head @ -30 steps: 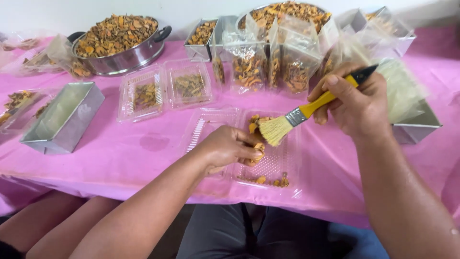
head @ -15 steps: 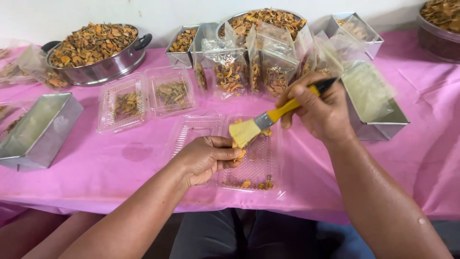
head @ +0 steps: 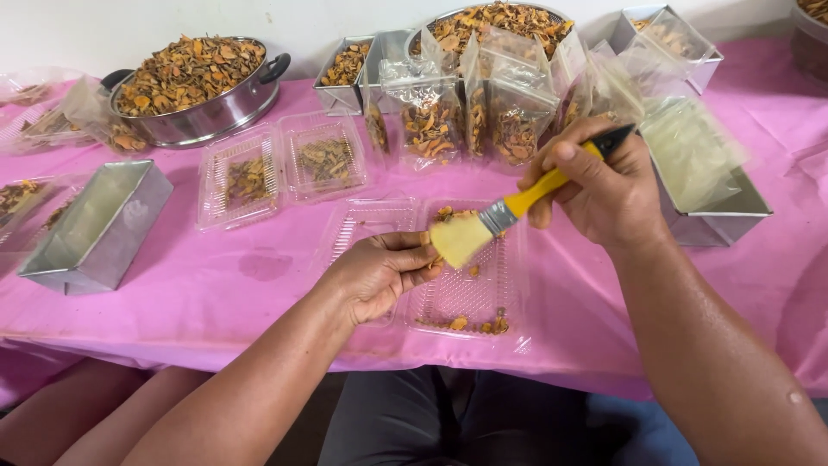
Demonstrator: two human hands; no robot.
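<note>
Over the clear tray (head: 470,293), right hand (head: 608,194) holds a brush (head: 509,216).

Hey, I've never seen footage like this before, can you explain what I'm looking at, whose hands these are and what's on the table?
There is no machine here: a person wears a camera on the head, so the single view looks down at their own two bare hands. The right hand grips a yellow-handled brush with pale bristles. The left hand rests curled on an open clear plastic clamshell tray that holds a few orange-brown dried pieces, with the bristles just beside its fingertips. All of this lies on a pink tablecloth. Behind are a round steel pot heaped with the same dried pieces, clear filled bags, two more clear trays with small portions, and an empty rectangular metal tin on the left.
</note>
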